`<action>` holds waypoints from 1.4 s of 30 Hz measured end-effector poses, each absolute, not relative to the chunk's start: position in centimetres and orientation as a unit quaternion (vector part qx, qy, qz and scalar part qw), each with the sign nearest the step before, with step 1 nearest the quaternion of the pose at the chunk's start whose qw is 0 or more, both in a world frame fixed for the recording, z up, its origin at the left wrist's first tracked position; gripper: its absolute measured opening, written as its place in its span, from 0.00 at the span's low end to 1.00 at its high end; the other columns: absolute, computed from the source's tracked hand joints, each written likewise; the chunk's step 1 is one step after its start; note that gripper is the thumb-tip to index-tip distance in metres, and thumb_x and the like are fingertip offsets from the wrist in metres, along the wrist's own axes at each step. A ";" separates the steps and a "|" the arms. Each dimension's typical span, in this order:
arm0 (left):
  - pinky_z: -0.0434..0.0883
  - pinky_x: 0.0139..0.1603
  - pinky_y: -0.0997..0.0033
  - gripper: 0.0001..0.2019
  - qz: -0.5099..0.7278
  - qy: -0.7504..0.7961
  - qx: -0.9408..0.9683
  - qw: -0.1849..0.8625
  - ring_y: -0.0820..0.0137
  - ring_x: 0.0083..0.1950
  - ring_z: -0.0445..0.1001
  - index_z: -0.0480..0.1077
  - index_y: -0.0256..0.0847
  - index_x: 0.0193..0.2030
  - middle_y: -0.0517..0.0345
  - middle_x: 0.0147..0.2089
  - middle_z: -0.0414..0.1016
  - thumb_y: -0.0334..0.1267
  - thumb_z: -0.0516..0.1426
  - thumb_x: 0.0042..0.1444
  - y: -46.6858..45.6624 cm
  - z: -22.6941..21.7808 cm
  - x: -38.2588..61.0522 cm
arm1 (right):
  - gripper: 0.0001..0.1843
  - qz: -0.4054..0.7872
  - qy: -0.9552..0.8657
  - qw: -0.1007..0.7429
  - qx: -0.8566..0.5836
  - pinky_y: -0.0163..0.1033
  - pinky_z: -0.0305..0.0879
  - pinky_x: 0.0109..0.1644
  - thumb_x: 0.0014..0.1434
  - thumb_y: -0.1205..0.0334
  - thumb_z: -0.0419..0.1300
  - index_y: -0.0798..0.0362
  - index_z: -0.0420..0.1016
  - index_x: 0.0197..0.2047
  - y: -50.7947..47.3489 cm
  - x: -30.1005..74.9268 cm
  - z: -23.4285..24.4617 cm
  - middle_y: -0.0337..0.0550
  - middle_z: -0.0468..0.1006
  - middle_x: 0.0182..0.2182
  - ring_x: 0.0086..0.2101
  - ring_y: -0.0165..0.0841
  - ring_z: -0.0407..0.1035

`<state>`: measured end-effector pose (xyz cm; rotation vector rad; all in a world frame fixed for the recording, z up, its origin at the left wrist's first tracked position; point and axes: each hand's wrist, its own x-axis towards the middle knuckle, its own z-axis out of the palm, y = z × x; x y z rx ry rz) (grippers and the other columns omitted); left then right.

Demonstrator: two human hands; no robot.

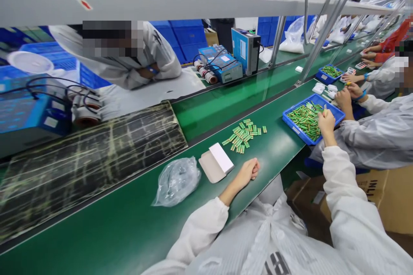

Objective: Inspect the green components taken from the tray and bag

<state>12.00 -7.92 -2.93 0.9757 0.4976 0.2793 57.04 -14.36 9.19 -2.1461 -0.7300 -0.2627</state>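
My left hand [248, 172] rests closed in a loose fist on the green conveyor belt [151, 189], with nothing visible in it. It lies next to a white cardboard box with its lid open [217, 162]. A clear plastic bag [177, 181] lies further left. My right hand [326, 121] is over a blue plastic tray [298, 129] filled with green cylindrical cells, pinching one small cell upright. A loose heap of matching green cells [241, 136] sits on the belt between my hands.
A co-worker's hands [346, 94] work at the belt to my right, beside white pieces and another blue tray [325, 75]. A metal shelf runs overhead on upright posts. Blue machines with cables stand across the belt. A cardboard box sits below right.
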 end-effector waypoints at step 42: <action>0.56 0.24 0.78 0.31 0.308 0.285 0.408 0.811 0.80 0.22 0.59 0.57 0.44 0.34 0.71 0.23 0.61 0.66 0.66 0.53 -8.8 -1.5 9.2 | 0.29 0.410 -0.474 0.468 -0.623 0.38 0.53 0.29 0.68 0.30 0.51 0.46 0.57 0.29 -9.4 27.8 -0.9 0.33 0.59 0.21 0.23 0.31 0.53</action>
